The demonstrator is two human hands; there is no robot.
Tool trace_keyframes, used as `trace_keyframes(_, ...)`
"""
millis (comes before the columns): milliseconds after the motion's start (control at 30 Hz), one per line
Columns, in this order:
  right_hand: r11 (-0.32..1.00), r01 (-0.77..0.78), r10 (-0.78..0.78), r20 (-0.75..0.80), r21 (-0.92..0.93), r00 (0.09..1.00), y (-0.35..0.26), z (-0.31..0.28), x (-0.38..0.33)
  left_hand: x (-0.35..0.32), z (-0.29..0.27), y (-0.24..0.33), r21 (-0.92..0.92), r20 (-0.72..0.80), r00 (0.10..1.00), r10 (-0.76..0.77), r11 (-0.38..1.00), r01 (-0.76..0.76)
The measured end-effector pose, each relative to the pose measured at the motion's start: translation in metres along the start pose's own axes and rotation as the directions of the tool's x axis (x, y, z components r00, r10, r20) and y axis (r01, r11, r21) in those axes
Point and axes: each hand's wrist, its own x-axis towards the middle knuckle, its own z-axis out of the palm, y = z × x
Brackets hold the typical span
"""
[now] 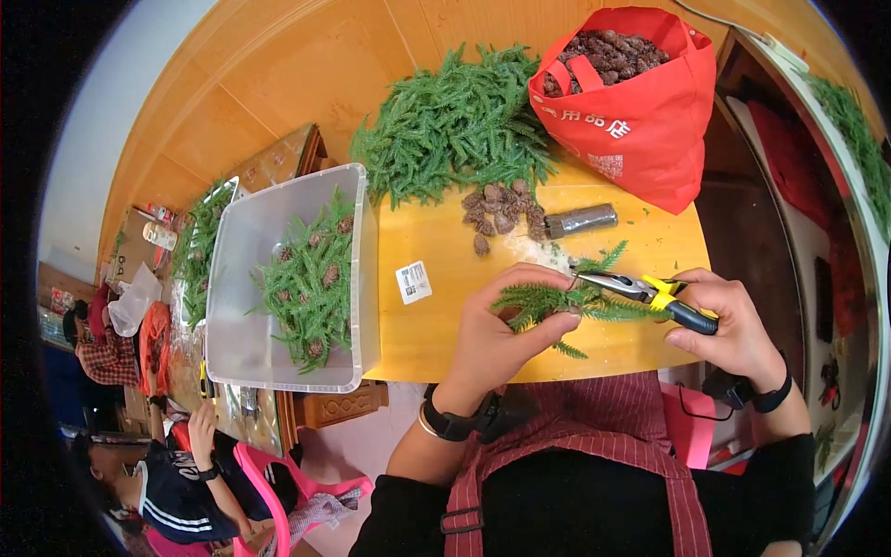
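Over the front part of the yellow table (436, 343), my left hand (497, 325) pinches a green artificial pine sprig (534, 299) between thumb and fingers. My right hand (733, 325) is wrapped around the black and yellow handles of a pair of pliers (682, 302). Their metal jaws point left and reach the sprig close to my left fingertips; whether they bite on a stem or wire cannot be made out. Just beyond my hands lie a small heap of brown pine cones (501, 209) and a dark grey bundle (582, 221), perhaps of cut wires.
To the left, a clear plastic bin (369, 278) holds sprigs with cones (316, 278). A green sprig pile (455, 121) and a red bag (640, 139) full of cones (608, 58) stand at the back. A white label (413, 281) lies mid-table. Other people sit at the far left.
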Motion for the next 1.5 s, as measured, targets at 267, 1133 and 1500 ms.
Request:
trace_keyframes(267,0.997,-0.052,0.049,0.054,0.048,0.997,0.008,-0.007,-0.002,-0.004,0.001,-0.004,0.003,-0.015,0.997,-0.075,0.997,0.075)
trace_keyframes(1133,0.996,0.031,-0.021,0.115,-0.082,0.993,0.004,-0.012,0.006,-0.004,-0.007,-0.014,0.089,0.1,0.994,0.032,0.995,-0.041)
trace_keyframes(1500,0.999,0.029,-0.024,0.158,-0.027,0.987,0.004,-0.014,0.012,-0.008,-0.007,-0.015,-0.201,0.055,0.995,-0.077,0.976,0.087)
